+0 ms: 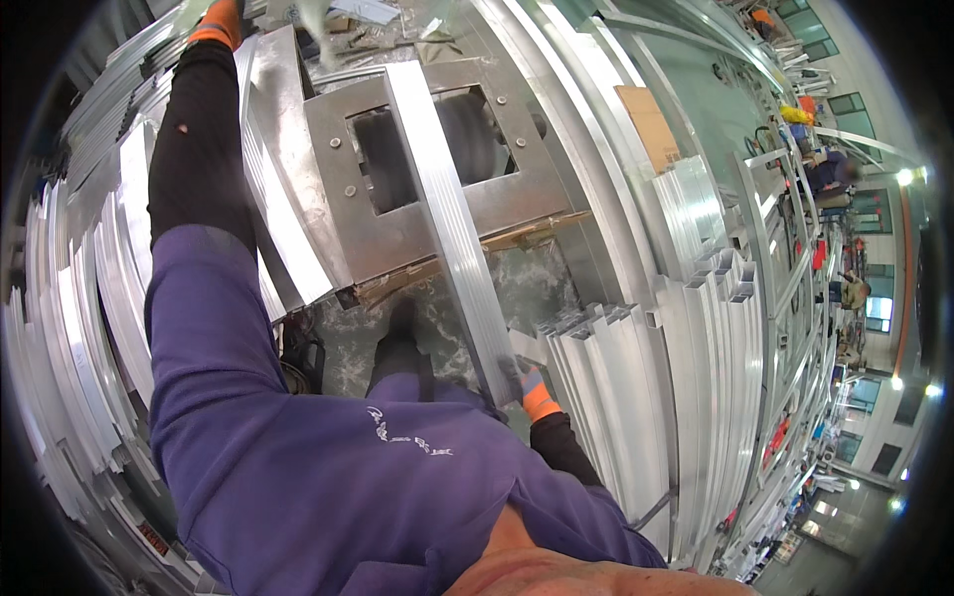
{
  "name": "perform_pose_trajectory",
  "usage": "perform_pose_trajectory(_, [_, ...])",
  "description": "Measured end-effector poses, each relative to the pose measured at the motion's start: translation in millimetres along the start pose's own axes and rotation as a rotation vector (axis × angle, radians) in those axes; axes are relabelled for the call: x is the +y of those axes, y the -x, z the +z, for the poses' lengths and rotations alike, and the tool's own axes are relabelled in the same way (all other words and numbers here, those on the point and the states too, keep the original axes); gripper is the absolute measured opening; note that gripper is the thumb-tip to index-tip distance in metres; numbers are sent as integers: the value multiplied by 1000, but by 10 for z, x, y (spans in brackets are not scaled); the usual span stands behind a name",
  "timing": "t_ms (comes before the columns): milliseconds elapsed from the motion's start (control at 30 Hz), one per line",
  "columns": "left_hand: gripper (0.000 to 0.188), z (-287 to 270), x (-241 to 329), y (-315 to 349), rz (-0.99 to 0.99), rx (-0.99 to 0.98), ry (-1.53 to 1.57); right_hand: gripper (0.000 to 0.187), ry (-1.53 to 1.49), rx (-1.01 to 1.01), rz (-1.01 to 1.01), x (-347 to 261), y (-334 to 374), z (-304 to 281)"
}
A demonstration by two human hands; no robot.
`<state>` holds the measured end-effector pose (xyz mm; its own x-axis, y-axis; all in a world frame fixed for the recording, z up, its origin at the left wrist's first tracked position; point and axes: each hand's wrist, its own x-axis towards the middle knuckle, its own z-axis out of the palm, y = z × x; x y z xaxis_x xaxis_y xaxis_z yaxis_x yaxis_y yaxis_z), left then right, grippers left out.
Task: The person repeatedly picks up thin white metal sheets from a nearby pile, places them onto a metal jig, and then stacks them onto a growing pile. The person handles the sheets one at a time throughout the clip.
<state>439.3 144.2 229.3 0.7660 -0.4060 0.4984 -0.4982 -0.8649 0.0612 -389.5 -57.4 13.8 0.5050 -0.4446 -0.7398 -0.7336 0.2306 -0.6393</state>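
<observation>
A long silver aluminium profile [437, 189] with grooves along its face slants across a metal machine [348, 238]. It lies over the machine's rectangular opening, where a dark roller [462, 129] shows on both sides of it. My right hand [538, 390], in an orange and grey glove, is closed around the profile's near end, close to my body. My left arm reaches far forward. At the top edge my left hand [219, 22], in an orange glove, is partly cut off, near metal strips beside the machine. Its fingers and anything in them are hidden.
Bundles of upright aluminium profiles [606, 387] stand close to my right arm. More long profiles [84, 328] are stacked along my left. A cardboard piece [648, 127] rests on the rails at the right. Frames and people at work fill the far right. Pale shavings cover the floor [527, 283].
</observation>
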Motion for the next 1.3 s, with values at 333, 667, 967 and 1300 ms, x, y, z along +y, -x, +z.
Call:
perform_pose_trajectory(333, [68, 486, 2552, 3377, -142, -398, 406, 93, 416, -76, -143, 615, -500, 167])
perform_pose_trajectory(667, [82, -769, 3998, 5326, 450, -417, 318, 71, -134, -66, -95, 1242, 573, -259])
perform_pose_trajectory(967, [83, -708, 3963, 5163, 473, -473, 218, 80, -182, -79, -90, 1209, 383, -167])
perform_pose_trajectory(1300, [64, -153, 3373, 4078, 248, -360, 595, 32, 1073, 65, -807, -1291, -2222, 576])
